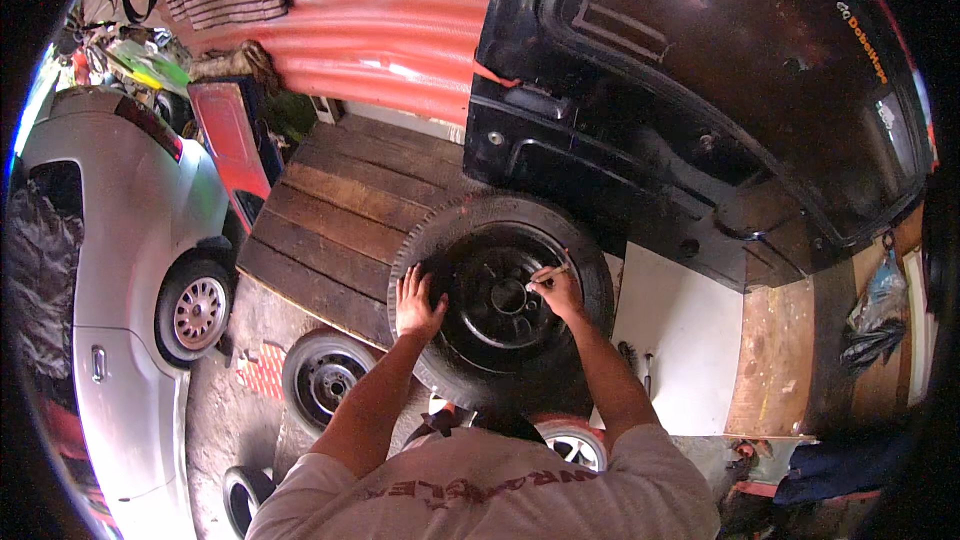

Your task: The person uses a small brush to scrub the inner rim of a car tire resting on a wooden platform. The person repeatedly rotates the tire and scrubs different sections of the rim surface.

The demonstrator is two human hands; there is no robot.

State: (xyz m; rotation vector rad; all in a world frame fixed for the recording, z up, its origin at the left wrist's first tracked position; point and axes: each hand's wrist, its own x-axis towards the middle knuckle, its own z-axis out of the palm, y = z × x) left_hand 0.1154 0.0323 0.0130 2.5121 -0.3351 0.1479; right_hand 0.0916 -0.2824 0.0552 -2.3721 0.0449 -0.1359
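A large black tyre (425,240) on a glossy black steel wheel (480,335) lies flat on a wooden plank bench (345,190) in front of me. My left hand (420,305) rests on the tyre's left sidewall by the rim, fingers spread. Over the wheel's centre, to the right of the hub hole, my right hand (557,292) is closed in a pinch. It grips a thin, pale, pen-like stick (548,276) whose tip is close to the wheel's face. The stick is too small to name further.
A white board (675,335) lies right of the tyre, bearing a small handled tool (647,376). A black vehicle door panel (610,130) stands behind it. Another wheel (325,380) is on the floor at left, near a silver car (130,240). Red corrugated sheeting (380,15) lines the back.
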